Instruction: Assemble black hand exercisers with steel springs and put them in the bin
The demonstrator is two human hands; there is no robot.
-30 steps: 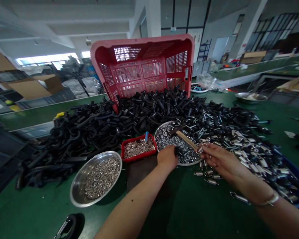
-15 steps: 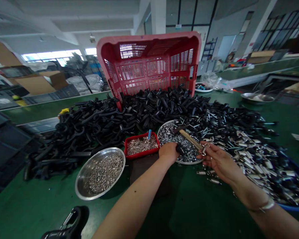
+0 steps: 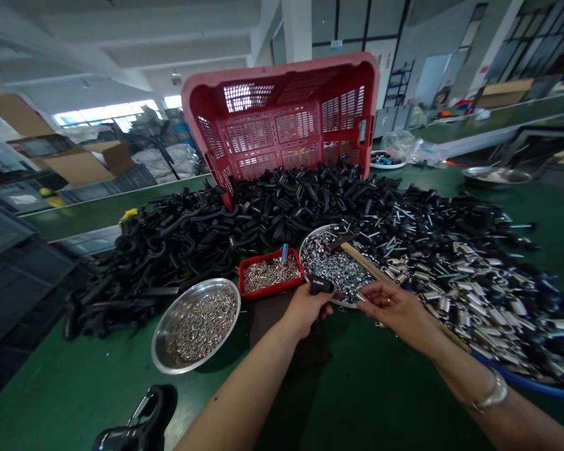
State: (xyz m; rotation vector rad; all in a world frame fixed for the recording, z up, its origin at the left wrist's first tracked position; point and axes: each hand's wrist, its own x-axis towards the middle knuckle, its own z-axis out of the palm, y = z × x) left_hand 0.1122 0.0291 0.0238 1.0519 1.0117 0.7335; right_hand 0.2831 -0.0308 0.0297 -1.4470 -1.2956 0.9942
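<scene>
Part (image 3: 321, 286), black, sits in left hand (image 3: 303, 309), beside right hand (image 3: 397, 308).

Held part (image 3: 320, 285) logged as black; piled curved parts (image 3: 188, 228), also black. Table (image 3: 84, 379) seen as green. Crate (image 3: 282, 70) marked red, patterned with slotted grids. Small tray (image 3: 273, 290) tagged red, stick (image 3: 284, 252) in it blue. Bowl (image 3: 163, 341) noted as silver; springs (image 3: 465, 317) silver, ribbed by coils. Hammer handle (image 3: 363, 259) recorded as tan, head (image 3: 342, 242) apparently dark brown, poorly seen. Tub edge (image 3: 526, 381) marked blue.
</scene>
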